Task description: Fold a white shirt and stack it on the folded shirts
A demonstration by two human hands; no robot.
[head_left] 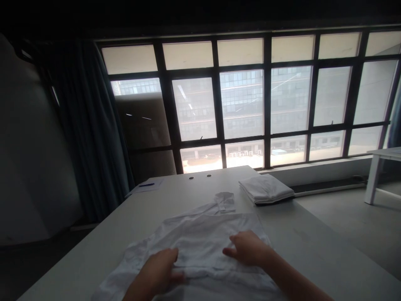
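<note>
White garment [202, 236] between and beneath your 2 hands, lower centre of the frame.
Your right hand [250, 248], thumb and fingertips slightly parted, lies over its right part; your left hand [153, 274], too blurred to tell whether it grips cloth, lies over its lower-left part. Between them, a crease runs roughly crosswise. Outward, the cloth spreads to the lower left, and 1 narrow cuffed end [226, 202] points up-frame, nearer your right hand, beside the folded white stack [266, 188] on the table [313, 246].
</note>
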